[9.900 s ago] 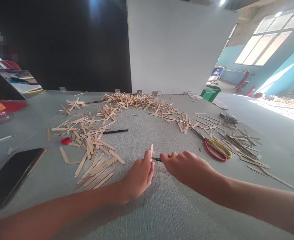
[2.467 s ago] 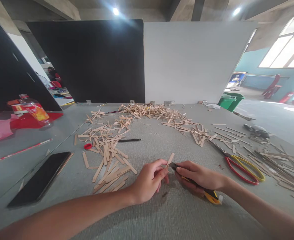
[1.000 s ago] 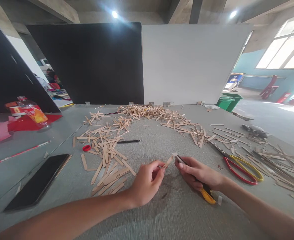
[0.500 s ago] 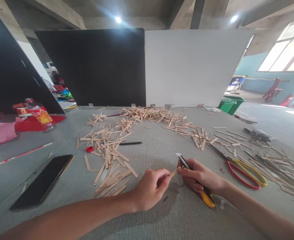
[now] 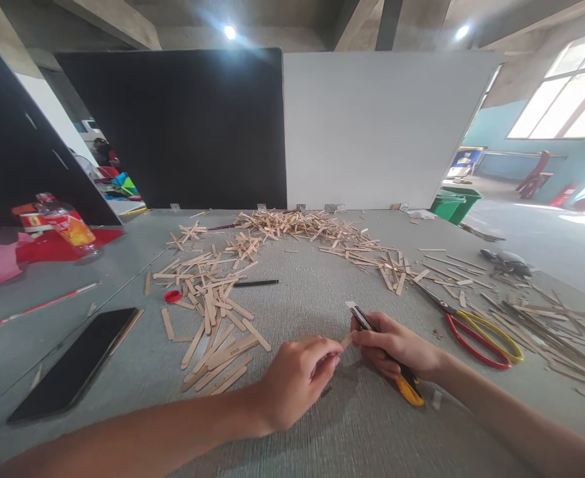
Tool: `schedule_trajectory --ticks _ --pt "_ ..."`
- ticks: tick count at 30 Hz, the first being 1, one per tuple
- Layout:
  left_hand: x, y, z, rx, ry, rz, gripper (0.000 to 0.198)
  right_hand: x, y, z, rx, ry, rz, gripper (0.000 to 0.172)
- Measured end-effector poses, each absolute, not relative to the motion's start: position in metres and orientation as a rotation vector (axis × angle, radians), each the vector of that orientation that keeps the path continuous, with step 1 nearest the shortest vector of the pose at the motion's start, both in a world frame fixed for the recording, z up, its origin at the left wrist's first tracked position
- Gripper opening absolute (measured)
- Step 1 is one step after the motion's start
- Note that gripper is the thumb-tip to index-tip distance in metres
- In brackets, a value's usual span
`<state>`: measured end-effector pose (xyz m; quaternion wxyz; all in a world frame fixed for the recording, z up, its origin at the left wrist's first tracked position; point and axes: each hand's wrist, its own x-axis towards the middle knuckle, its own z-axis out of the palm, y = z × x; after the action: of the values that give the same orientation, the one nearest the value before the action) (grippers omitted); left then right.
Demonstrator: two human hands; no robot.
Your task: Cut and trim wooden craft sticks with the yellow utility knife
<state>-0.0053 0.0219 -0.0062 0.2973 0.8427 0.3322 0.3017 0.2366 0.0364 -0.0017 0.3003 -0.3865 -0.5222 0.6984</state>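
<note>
My left hand (image 5: 299, 378) pinches a short wooden craft stick (image 5: 346, 340) between thumb and fingertips, its near part hidden by the fingers. The stick's other end meets the thumb of my right hand (image 5: 396, 345). That hand is wrapped round a utility knife (image 5: 409, 388) with a black and yellow handle; its blade (image 5: 350, 304) is out and points away to the upper left. Left of my left hand lie loose craft sticks (image 5: 211, 305), heaped in an arc that runs to the back of the table. Scissors (image 5: 481, 338) with one red and one yellow handle rest to the right.
A black phone (image 5: 76, 364) lies at the left, with a red ring (image 5: 172, 297) and a black pen (image 5: 256, 283) beyond it. A drink bottle (image 5: 68, 226) stands far left. Thin wood strips (image 5: 556, 342) cover the right side. A black and white panel (image 5: 362, 129) closes off the back.
The view has shifted slightly, so most things sit a little further left. My left fingers have moved along the stick closer to my right thumb, and less of the stick shows.
</note>
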Motion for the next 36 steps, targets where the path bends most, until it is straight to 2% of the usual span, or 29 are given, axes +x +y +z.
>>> schedule_trajectory --ticks 5,11,14,16,19,25,30,36 --pt "-0.005 0.022 -0.002 2.189 0.9 0.752 0.019 0.238 0.037 0.001 -1.036 -1.426 1.841 0.026" --pt "-0.001 0.028 0.002 2.059 0.928 0.641 0.018 0.234 0.037 0.004 -1.078 -1.368 1.781 0.034" --pt "0.0 0.032 0.01 1.983 0.932 0.641 0.025 0.234 0.033 0.019 -1.123 -1.303 1.695 0.027" --pt "-0.001 0.032 0.022 1.891 0.941 0.688 0.025 0.235 0.027 0.039 -1.189 -1.398 1.559 0.021" --pt "-0.005 0.026 0.052 1.674 0.9 0.774 0.023 0.238 0.007 0.076 -1.309 -1.832 1.092 0.009" --pt "-0.013 -0.001 0.103 1.63 0.807 0.768 0.029 0.234 -0.042 0.122 -1.343 -2.174 0.316 0.042" --pt "-0.015 -0.012 0.114 1.683 0.817 0.834 0.032 0.232 -0.06 0.126 -1.196 -2.269 0.191 0.052" --pt "-0.017 -0.014 0.118 1.726 0.848 0.848 0.033 0.233 -0.061 0.125 -1.158 -2.307 0.138 0.054"
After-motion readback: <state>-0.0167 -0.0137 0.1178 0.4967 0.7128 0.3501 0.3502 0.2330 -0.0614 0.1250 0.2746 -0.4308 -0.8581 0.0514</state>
